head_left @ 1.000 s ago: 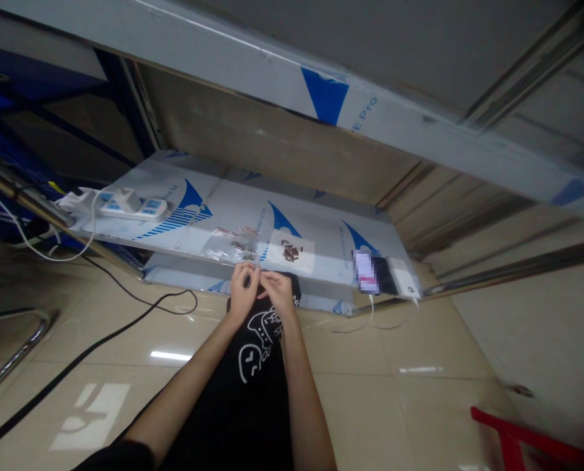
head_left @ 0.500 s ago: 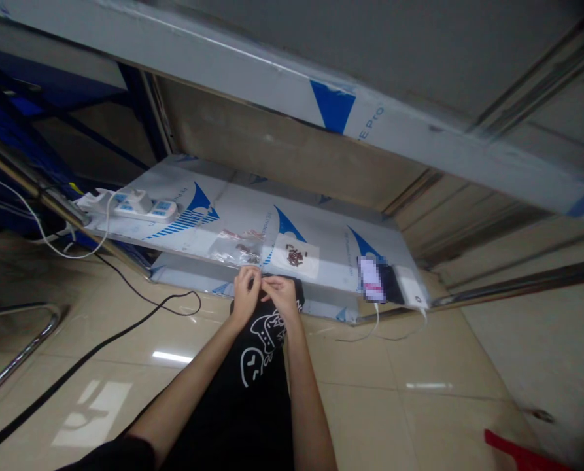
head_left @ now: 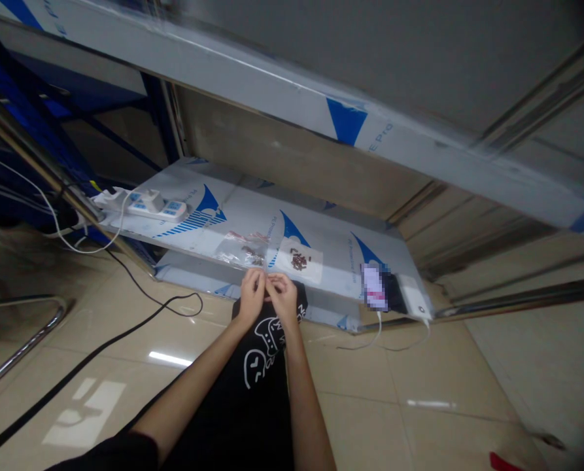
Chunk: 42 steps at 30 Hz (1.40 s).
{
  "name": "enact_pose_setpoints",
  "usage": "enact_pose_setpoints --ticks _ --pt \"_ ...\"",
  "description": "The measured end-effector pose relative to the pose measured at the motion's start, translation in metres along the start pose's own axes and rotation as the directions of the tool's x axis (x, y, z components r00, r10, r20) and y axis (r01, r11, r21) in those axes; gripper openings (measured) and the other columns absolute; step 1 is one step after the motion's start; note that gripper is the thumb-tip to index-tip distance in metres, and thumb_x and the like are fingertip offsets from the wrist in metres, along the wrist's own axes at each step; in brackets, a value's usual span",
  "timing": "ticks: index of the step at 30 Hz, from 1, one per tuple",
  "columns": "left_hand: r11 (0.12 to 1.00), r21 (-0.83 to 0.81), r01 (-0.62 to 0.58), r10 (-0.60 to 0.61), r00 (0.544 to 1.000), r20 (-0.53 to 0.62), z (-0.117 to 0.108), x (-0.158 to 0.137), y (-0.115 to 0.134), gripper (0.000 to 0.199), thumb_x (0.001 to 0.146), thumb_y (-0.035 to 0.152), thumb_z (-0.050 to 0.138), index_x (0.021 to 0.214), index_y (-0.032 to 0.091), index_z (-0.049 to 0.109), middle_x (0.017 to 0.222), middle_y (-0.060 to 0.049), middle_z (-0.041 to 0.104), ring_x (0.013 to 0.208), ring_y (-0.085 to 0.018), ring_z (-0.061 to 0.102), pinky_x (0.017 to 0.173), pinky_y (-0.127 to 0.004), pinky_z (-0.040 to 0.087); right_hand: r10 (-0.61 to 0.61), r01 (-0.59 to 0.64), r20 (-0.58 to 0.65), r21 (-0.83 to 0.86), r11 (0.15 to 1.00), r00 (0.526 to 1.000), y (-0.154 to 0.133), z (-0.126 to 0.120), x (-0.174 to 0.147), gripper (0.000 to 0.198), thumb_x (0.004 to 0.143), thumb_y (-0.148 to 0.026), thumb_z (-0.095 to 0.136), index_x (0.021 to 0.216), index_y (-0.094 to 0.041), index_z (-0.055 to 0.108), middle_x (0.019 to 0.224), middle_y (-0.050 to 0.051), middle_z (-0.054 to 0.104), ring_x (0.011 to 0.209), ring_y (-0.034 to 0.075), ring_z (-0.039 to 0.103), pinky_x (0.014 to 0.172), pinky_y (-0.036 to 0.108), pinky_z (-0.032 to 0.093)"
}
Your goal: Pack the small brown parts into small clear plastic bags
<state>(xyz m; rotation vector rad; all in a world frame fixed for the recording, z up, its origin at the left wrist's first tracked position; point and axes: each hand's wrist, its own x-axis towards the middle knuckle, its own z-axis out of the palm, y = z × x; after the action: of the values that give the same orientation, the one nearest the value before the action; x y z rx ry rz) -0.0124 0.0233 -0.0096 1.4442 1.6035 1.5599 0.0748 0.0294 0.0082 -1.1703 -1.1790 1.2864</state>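
Note:
My left hand point(head_left: 251, 296) and my right hand point(head_left: 284, 296) meet fingertip to fingertip just in front of a low steel shelf point(head_left: 331, 265), pinching something too small to make out. Right behind them on the shelf lies a clear plastic bag point(head_left: 240, 245) with a few dark bits in it. Beside it sits a white paper point(head_left: 300, 260) carrying a small heap of dark red-brown pieces. My black printed clothing point(head_left: 265, 353) lies under both wrists.
A white power strip point(head_left: 155, 206) with cables sits at the shelf's left end. A phone point(head_left: 376, 288) and a white charger block point(head_left: 413, 294) lie at its right end. A black cable point(head_left: 100, 347) crosses the tiled floor. An upper shelf edge point(head_left: 292, 85) overhangs.
The view has drifted so that the scene sits a little lower and to the right. My hands stay pressed together at the shelf's front edge, fingers shifting slightly.

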Motion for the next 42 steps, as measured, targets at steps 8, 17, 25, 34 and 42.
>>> enact_pose_setpoints --ticks 8,17,25,34,42 --pt "0.983 0.178 -0.044 0.036 0.998 0.050 -0.001 -0.001 0.000 0.022 0.087 0.028 0.036 0.074 0.019 0.051 0.081 -0.003 0.054 0.084 -0.017 0.050 0.075 -0.031 0.036 -0.085 0.084 -0.022 -0.052 0.995 0.996 0.008 -0.004 0.003 0.025 0.070 -0.038 0.060 0.074 -0.014 0.064 0.078 0.006 0.067 0.074 0.018 0.061 0.067 0.031 0.053" --pt "0.958 0.273 -0.086 0.062 0.993 0.097 -0.004 0.000 -0.003 0.019 0.085 0.026 0.035 0.074 0.019 0.049 0.079 -0.003 0.053 0.082 -0.019 0.049 0.072 -0.031 0.034 -0.163 0.156 -0.045 -0.123 0.980 0.986 0.006 -0.002 0.004 0.024 0.071 -0.037 0.059 0.079 -0.016 0.067 0.081 0.006 0.068 0.077 0.018 0.062 0.074 0.031 0.051" --pt "0.924 0.314 -0.219 0.167 0.969 0.183 -0.009 0.000 -0.005 0.020 0.086 0.026 0.035 0.073 0.019 0.049 0.076 -0.003 0.052 0.079 -0.019 0.047 0.072 -0.031 0.032 -0.085 0.086 0.004 -0.019 0.996 0.996 0.009 -0.010 0.003 0.023 0.069 -0.037 0.062 0.077 -0.017 0.069 0.082 0.005 0.066 0.077 0.020 0.061 0.062 0.031 0.054" --pt "0.924 0.319 -0.212 0.152 0.967 0.203 -0.007 0.000 -0.005 0.021 0.087 0.027 0.034 0.076 0.020 0.050 0.076 -0.003 0.053 0.079 -0.018 0.048 0.072 -0.030 0.031 -0.080 0.080 -0.022 -0.019 0.997 0.997 0.011 -0.009 0.004 0.024 0.070 -0.037 0.062 0.078 -0.016 0.069 0.081 0.005 0.065 0.077 0.020 0.062 0.059 0.030 0.056" --pt "0.850 0.479 -0.219 0.097 0.959 0.265 -0.010 0.003 -0.011 0.021 0.088 0.026 0.033 0.081 0.018 0.051 0.083 -0.003 0.053 0.084 -0.018 0.047 0.072 -0.030 0.032 -0.137 0.125 -0.089 -0.127 0.984 0.987 0.011 -0.001 0.004 0.023 0.069 -0.036 0.062 0.073 -0.014 0.069 0.073 0.005 0.065 0.066 0.018 0.064 0.055 0.028 0.057"
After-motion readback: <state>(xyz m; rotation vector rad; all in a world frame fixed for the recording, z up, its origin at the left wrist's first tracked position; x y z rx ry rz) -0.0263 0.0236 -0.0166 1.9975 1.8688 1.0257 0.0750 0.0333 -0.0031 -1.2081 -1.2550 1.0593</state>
